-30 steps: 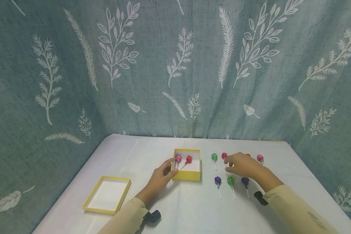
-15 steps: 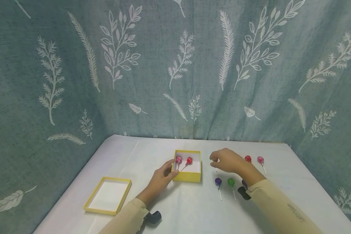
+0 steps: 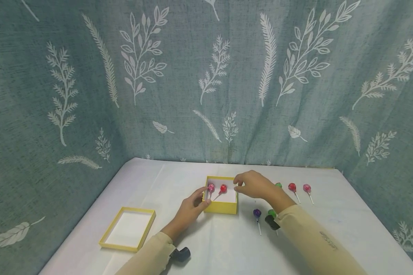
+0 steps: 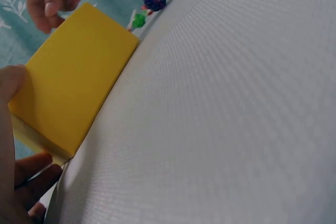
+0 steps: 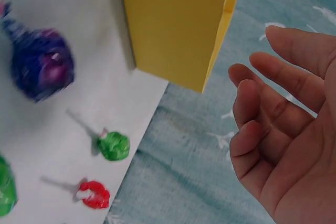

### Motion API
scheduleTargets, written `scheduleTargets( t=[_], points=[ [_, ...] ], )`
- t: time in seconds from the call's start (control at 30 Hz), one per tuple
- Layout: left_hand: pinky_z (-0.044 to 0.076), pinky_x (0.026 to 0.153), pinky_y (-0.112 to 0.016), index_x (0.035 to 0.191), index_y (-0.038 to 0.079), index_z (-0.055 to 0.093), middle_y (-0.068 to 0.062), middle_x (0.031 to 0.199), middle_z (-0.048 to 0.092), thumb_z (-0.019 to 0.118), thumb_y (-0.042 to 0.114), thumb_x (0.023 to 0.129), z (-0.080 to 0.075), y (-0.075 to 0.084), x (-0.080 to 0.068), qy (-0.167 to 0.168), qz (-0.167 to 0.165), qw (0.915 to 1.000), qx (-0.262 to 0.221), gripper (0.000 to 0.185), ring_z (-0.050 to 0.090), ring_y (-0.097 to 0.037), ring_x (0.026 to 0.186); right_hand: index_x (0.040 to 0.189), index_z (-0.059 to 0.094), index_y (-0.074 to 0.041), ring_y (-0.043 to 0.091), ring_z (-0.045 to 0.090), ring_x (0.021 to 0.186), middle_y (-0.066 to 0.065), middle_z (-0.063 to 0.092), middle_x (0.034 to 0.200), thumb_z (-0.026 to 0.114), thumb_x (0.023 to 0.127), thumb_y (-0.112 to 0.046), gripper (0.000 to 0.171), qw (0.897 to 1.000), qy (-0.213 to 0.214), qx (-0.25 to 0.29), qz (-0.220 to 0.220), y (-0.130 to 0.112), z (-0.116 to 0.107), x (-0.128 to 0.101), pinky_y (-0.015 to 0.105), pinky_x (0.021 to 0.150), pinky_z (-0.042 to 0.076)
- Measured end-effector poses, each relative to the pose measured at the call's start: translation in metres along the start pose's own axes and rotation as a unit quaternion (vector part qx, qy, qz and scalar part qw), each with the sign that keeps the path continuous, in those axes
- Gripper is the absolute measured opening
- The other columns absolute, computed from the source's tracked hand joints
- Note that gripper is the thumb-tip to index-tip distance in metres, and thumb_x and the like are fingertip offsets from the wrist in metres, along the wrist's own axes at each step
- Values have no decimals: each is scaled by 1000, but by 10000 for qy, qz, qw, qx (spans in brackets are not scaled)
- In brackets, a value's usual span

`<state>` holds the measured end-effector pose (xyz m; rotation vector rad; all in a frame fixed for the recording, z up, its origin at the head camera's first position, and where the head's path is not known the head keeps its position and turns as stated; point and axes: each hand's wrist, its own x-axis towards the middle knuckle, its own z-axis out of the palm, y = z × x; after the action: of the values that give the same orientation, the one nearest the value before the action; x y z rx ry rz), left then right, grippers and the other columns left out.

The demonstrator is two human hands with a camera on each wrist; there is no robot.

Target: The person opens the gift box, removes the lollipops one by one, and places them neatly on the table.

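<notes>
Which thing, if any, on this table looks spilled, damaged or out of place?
Nothing stands out. The yellow box sits flat with a pink lollipop and a red one inside, steadied by the left hand. The lid lies flat nearby, and the loose lollipops lie in tidy rows beside the right hand.

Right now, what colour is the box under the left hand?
Yellow; the box shows best in the head view.

You're at a staged recording booth, not a lived-in room: a teal cloth backdrop (image 3: pixel 206 76) printed with white leaves hangs on three sides around a table (image 3: pixel 227 248) under a plain white cover.
</notes>
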<state>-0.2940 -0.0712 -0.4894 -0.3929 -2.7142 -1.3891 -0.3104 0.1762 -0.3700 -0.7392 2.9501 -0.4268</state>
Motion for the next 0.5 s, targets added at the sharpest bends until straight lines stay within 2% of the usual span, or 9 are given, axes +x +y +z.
scheduleTargets(
  t=[0.27,0.5],
  points=[
    [27,94,-59,131,38,39,-3,128,48,55,51,82,0,0,0,-28,-155,9998,-83,53,39,-26,121,104,65,-16,12,57,84,-7,62,88,60,84,-28,23,9999,-90,104,-94,-16,4,16,35,76,48],
    [28,94,-58,132,37,39,-3,128,49,55,50,83,0,-3,1,-7,-14,10000,-31,53,41,-25,120,95,67,-17,9,56,77,-11,61,81,60,83,-26,16,9996,-104,159,-232,-21,18,32,32,72,48]
  ],
)
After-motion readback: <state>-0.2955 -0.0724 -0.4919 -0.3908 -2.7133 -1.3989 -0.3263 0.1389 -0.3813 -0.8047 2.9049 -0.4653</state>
